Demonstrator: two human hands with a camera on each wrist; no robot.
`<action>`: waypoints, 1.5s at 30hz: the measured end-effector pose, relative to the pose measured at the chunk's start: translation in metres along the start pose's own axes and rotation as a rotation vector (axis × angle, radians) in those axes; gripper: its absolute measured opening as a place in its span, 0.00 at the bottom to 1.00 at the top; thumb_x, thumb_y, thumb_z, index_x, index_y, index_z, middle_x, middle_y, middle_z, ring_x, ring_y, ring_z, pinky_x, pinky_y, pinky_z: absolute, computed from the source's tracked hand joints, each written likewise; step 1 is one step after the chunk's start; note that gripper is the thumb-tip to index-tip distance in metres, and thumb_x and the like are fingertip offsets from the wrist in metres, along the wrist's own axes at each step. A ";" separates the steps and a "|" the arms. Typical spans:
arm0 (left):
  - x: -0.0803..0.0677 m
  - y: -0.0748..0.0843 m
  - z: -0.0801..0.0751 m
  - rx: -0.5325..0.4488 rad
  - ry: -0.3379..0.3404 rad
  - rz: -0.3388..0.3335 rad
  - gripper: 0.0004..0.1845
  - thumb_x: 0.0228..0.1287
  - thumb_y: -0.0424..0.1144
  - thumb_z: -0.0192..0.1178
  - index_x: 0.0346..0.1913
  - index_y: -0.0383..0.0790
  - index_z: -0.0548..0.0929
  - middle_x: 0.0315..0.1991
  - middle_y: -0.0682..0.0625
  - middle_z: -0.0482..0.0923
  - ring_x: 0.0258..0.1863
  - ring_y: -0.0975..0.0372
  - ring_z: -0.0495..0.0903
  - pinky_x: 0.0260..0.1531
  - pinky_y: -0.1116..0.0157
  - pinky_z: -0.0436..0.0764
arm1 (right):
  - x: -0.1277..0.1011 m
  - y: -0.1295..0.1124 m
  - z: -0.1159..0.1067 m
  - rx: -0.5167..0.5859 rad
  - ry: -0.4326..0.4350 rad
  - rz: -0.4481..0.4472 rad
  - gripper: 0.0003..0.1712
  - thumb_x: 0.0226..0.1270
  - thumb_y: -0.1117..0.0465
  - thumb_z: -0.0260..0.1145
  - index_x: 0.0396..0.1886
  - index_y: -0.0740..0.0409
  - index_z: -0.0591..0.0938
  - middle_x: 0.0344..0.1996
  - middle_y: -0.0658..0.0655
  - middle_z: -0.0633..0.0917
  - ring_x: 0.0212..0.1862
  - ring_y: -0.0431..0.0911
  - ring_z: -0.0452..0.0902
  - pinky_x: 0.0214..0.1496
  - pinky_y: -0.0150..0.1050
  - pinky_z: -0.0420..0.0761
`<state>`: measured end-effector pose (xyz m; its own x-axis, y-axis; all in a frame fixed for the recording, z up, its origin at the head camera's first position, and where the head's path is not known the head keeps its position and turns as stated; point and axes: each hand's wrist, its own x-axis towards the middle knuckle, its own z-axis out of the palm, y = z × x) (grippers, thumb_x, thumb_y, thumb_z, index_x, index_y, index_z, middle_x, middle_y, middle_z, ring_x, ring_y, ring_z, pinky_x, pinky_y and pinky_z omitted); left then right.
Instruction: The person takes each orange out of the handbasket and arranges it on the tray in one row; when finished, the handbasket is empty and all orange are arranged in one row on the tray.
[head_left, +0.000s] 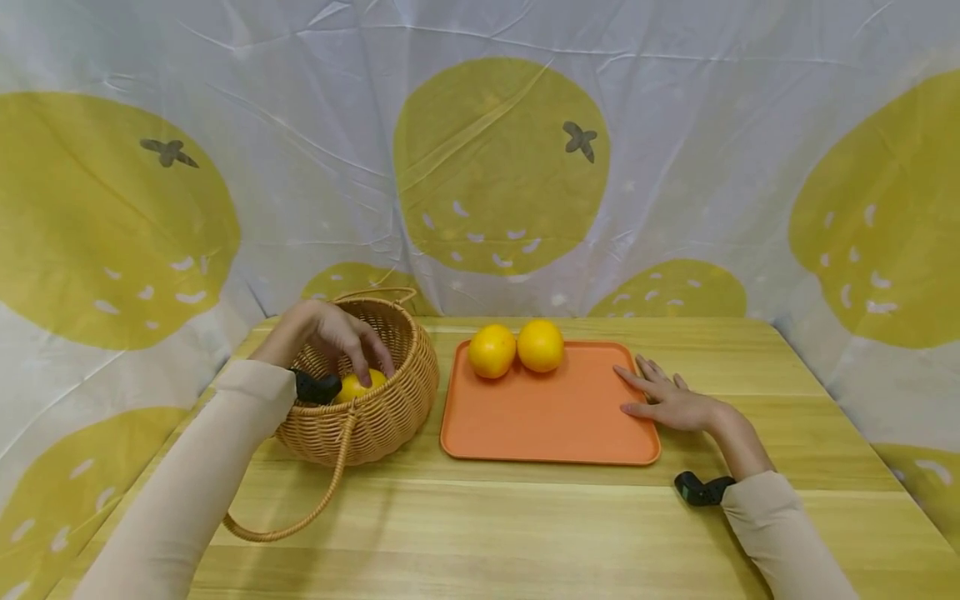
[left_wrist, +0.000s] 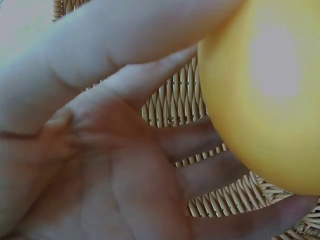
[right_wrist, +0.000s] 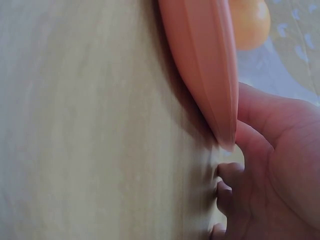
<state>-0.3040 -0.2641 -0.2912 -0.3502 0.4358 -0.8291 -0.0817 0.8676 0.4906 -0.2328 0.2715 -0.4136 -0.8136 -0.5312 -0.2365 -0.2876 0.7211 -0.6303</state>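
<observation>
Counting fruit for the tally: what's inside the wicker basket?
One orange shows inside the basket, under the left hand. The wall and hand hide the rest.
</observation>
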 end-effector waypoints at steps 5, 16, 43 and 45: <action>-0.001 -0.003 0.002 -0.038 0.001 0.011 0.26 0.67 0.35 0.65 0.68 0.44 0.79 0.84 0.36 0.46 0.82 0.42 0.50 0.73 0.33 0.60 | 0.000 0.000 0.000 0.006 -0.006 -0.001 0.48 0.78 0.44 0.61 0.84 0.61 0.51 0.81 0.76 0.34 0.81 0.73 0.22 0.73 0.76 0.25; -0.003 -0.003 0.001 0.040 0.168 0.040 0.23 0.65 0.39 0.68 0.63 0.45 0.84 0.73 0.45 0.71 0.64 0.54 0.73 0.52 0.51 0.84 | 0.000 0.003 0.000 0.019 0.001 -0.019 0.47 0.79 0.45 0.59 0.84 0.61 0.49 0.81 0.76 0.33 0.80 0.73 0.21 0.72 0.76 0.24; 0.001 -0.012 0.000 0.133 0.218 0.096 0.25 0.71 0.45 0.67 0.67 0.43 0.81 0.70 0.43 0.74 0.52 0.59 0.79 0.52 0.62 0.82 | 0.000 0.000 0.000 0.006 -0.006 -0.001 0.47 0.79 0.45 0.59 0.84 0.61 0.50 0.81 0.75 0.33 0.81 0.73 0.22 0.73 0.76 0.24; 0.002 -0.012 0.000 0.137 0.214 0.099 0.25 0.70 0.46 0.68 0.67 0.43 0.81 0.69 0.43 0.75 0.52 0.59 0.79 0.52 0.62 0.82 | 0.000 0.000 0.000 0.004 -0.004 -0.002 0.47 0.79 0.46 0.59 0.84 0.61 0.50 0.81 0.75 0.33 0.81 0.73 0.22 0.73 0.76 0.24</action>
<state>-0.3033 -0.2739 -0.2990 -0.5402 0.4725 -0.6964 0.0850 0.8539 0.5135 -0.2328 0.2715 -0.4134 -0.8111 -0.5342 -0.2381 -0.2870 0.7182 -0.6338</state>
